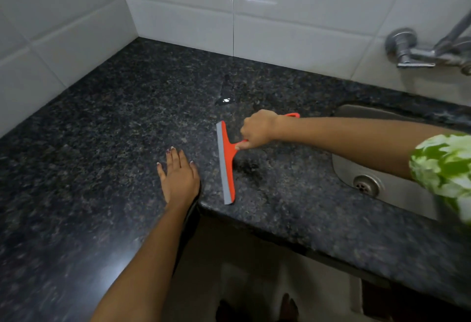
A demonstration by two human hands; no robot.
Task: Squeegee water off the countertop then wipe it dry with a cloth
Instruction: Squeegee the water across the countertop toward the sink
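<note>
An orange squeegee (226,166) with a grey rubber blade lies across the dark speckled granite countertop (114,122), its blade running from back to the front edge. My right hand (257,129) grips its orange handle, fingers curled round it. My left hand (178,175) rests flat on the counter just left of the blade, fingers straight and spread. A small glinting puddle of water (225,98) sits behind the squeegee, with a wet streak running toward the wall. No cloth is in view.
A steel sink (382,194) with a round drain (367,185) is set into the counter at the right, under my right forearm. A chrome wall tap (420,48) juts from the white tiled wall (280,15). The counter forms an inner corner near my left wrist.
</note>
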